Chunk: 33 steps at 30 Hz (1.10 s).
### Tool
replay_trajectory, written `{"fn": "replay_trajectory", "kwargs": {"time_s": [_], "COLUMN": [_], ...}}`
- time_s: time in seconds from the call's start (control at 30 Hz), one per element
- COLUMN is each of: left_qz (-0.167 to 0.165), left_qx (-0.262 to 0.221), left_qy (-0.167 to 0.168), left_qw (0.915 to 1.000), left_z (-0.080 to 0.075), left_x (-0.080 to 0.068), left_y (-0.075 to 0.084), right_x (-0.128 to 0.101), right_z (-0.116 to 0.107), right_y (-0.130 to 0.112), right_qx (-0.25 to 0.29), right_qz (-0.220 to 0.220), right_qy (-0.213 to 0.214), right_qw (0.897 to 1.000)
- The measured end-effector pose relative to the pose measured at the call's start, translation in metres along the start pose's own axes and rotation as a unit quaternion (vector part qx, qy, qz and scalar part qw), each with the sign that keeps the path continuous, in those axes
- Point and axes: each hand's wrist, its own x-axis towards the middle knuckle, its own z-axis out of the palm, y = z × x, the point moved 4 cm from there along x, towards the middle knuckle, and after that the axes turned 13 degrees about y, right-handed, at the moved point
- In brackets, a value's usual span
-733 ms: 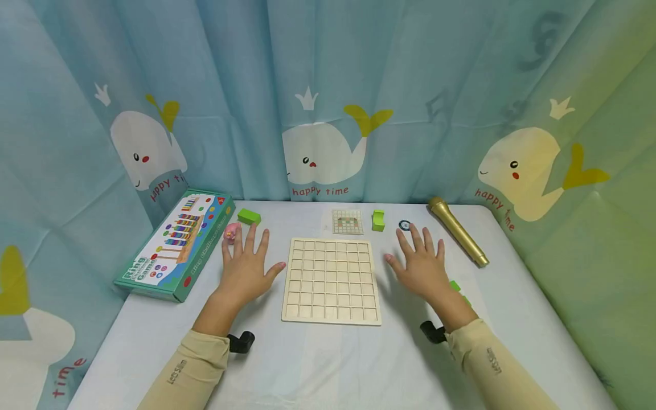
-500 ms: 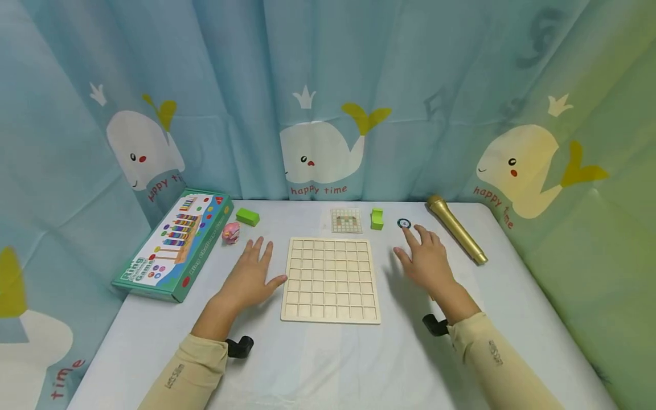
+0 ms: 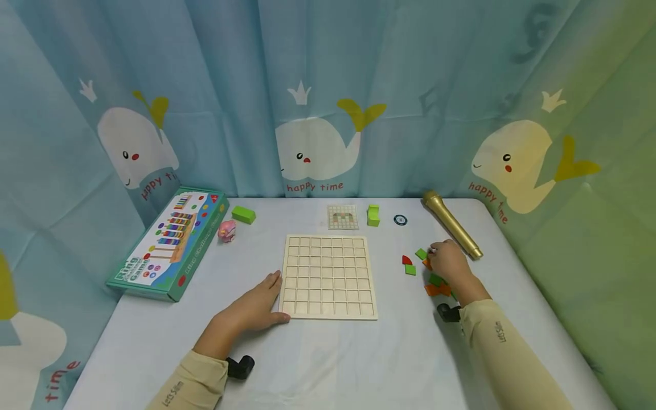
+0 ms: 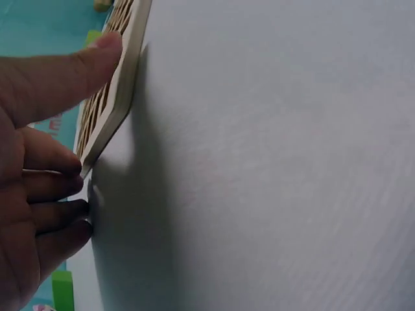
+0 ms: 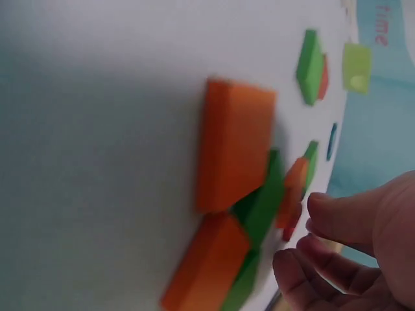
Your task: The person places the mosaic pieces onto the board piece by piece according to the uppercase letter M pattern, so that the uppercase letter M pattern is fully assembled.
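A wooden grid board [image 3: 328,277] lies in the middle of the white table. At its near left corner, my left hand [image 3: 256,306] rests with fairly straight fingers along the left edge; the thumb [image 4: 91,65] overlaps the rim in the left wrist view. On the right, my right hand [image 3: 452,266] reaches down among small flat pieces, thumb and fingertips bent and apart. Close by are orange pieces [image 5: 243,142], a green piece [image 5: 266,204] and a red piece [image 5: 293,223]. A green square [image 3: 410,270] and a red quarter-round piece [image 3: 406,259] lie left of that hand.
A ring game box [image 3: 171,239] stands at the left, beside a pink toy [image 3: 227,231] and a green block [image 3: 243,214]. Behind the board are a pattern card [image 3: 343,217], a notched green block [image 3: 373,215] and a round disc [image 3: 401,220]. A gold microphone [image 3: 453,225] lies back right.
My left hand has come down and toward me to the board's near left corner. My right hand has moved right and down to the pieces, its fingers bending from spread.
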Motion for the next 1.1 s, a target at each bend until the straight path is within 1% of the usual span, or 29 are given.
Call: {"fn": "replay_trajectory", "kwargs": {"time_s": [0.17, 0.43, 0.6, 0.67, 0.77, 0.93, 1.1], "left_qz": [-0.002, 0.004, 0.005, 0.008, 0.012, 0.009, 0.007], "left_qx": [0.007, -0.001, 0.001, 0.002, 0.003, -0.005, -0.006], "left_qy": [0.002, 0.01, 0.011, 0.013, 0.011, 0.012, 0.013], "left_qw": [1.0, 0.9999, 0.9999, 0.9999, 0.9999, 0.9999, 0.9999], "left_z": [0.003, 0.004, 0.003, 0.003, 0.002, 0.0, -0.003], "left_x": [0.0, -0.001, -0.001, -0.001, -0.001, -0.001, -0.001], "left_y": [0.0, 0.0, 0.002, 0.002, 0.003, 0.004, 0.007], "right_x": [0.001, 0.006, 0.008, 0.008, 0.007, 0.009, 0.013], "right_z": [0.003, 0.005, 0.004, 0.002, -0.001, -0.008, -0.006], "right_y": [0.008, 0.013, 0.012, 0.01, 0.003, -0.019, -0.04], "right_qx": [0.009, 0.016, 0.027, 0.028, 0.043, 0.084, 0.114], "right_qz": [0.0, 0.044, 0.052, 0.049, 0.049, 0.023, 0.006], "right_qy": [-0.009, -0.02, -0.026, -0.024, -0.017, 0.014, 0.026], "right_qw": [1.0, 0.999, 0.998, 0.998, 0.998, 0.996, 0.993]}}
